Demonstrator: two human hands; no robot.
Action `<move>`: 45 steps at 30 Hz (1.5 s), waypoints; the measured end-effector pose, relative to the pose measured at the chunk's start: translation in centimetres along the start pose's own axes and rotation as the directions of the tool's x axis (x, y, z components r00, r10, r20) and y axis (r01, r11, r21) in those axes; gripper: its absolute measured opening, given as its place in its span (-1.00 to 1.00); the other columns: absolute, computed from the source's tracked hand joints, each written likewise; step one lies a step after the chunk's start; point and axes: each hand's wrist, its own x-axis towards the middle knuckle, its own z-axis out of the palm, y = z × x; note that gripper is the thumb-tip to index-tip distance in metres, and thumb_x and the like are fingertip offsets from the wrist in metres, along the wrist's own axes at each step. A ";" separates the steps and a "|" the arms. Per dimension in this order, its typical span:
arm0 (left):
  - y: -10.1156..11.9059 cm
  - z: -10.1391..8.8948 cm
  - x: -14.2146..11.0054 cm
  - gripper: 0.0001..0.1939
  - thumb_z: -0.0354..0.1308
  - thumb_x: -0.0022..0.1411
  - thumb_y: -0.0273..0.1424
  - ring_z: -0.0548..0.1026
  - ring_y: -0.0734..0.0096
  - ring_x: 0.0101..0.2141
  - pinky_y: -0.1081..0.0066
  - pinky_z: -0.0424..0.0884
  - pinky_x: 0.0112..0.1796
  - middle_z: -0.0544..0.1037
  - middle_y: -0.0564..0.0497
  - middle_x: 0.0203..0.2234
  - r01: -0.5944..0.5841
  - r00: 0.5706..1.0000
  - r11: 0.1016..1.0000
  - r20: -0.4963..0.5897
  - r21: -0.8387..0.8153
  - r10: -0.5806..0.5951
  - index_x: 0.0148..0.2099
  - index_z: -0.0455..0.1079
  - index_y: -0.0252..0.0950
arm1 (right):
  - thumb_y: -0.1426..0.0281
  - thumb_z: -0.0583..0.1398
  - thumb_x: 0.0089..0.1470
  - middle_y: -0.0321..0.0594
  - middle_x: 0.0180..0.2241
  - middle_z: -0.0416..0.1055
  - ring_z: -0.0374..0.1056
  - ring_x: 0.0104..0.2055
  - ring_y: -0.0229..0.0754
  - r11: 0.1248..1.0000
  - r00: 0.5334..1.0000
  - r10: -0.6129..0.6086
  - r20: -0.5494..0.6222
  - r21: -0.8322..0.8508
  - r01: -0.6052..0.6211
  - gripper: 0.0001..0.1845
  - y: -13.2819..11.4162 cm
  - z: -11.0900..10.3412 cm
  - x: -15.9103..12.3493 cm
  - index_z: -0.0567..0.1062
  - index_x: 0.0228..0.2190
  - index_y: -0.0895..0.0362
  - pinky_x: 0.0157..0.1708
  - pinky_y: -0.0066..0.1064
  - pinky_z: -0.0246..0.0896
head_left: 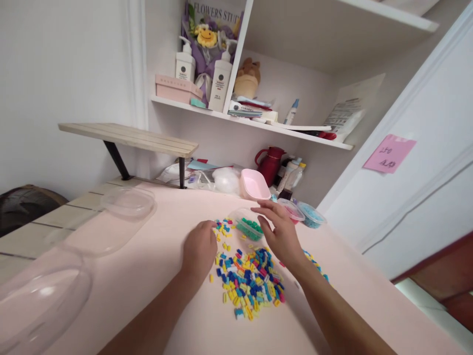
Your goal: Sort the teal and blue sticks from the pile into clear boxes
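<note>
With the big pile of small coloured pieces [254, 281] as the centre of the clock and twelve towards the shelves, yellow, dark blue, teal, white and red pieces lie heaped on the pink table [207, 325]. The left hand [199, 247] is at ten o'clock, resting low beside the pile with its fingers curled in; its fingertips are hidden, so I cannot tell whether it has hold of anything. A small scatter of mixed pieces [223, 227] lies at eleven, just past those fingers. At twelve stands a clear tub [251, 230] of green pieces. The right hand [283, 237] is at one o'clock, thumb and fingers parted with nothing visible in its grasp, close beside the tub; whether it touches the rim cannot be told. More loose pieces [320, 269] show beyond the right forearm, between two and three. Farther out towards one are a container of pink pieces [293, 212] and another of blue pieces [311, 217]. An open pink box [255, 185] sits at twelve, behind the tub, and a clear oval container [127, 203] at ten.
</note>
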 end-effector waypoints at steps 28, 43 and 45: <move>-0.8 -0.6 1.3 -0.77 -0.02 -0.10 -0.45 0.53 0.34 -0.43 0.35 0.40 -0.30 0.56 0.06 -0.55 0.174 0.948 0.922 -0.193 -0.346 -0.252 -0.44 0.48 -0.22 | 0.54 0.11 0.24 -0.12 -0.18 0.50 0.36 -0.09 -0.08 0.999 0.895 -0.018 0.445 -0.033 0.036 -0.68 -3.2 6.3 -3.4 0.56 -0.06 0.07 -0.05 -0.24 0.26; -0.4 -0.8 1.0 -0.76 -0.02 -0.08 -0.43 0.52 0.32 -0.44 0.34 0.41 -0.29 0.55 0.06 -0.58 0.166 0.959 0.949 -0.182 -0.267 -0.219 -0.43 0.48 -0.21 | 0.50 0.08 0.26 -0.29 -0.41 0.55 0.40 -0.27 -0.14 0.987 0.917 0.033 0.398 0.131 -0.092 -0.66 -3.5 5.3 -3.4 0.56 -0.06 -0.03 -0.06 -0.24 0.19; -0.4 -0.8 1.0 -0.75 -0.03 -0.08 -0.44 0.52 0.34 -0.45 0.35 0.41 -0.30 0.55 0.06 -0.58 0.162 0.961 0.951 -0.179 -0.262 -0.213 -0.43 0.48 -0.21 | 0.49 0.09 0.26 -0.24 -0.33 0.55 0.40 -0.22 -0.13 0.991 0.922 0.059 0.384 0.088 -0.100 -0.67 -3.4 5.4 -3.5 0.56 -0.07 -0.01 -0.08 -0.26 0.21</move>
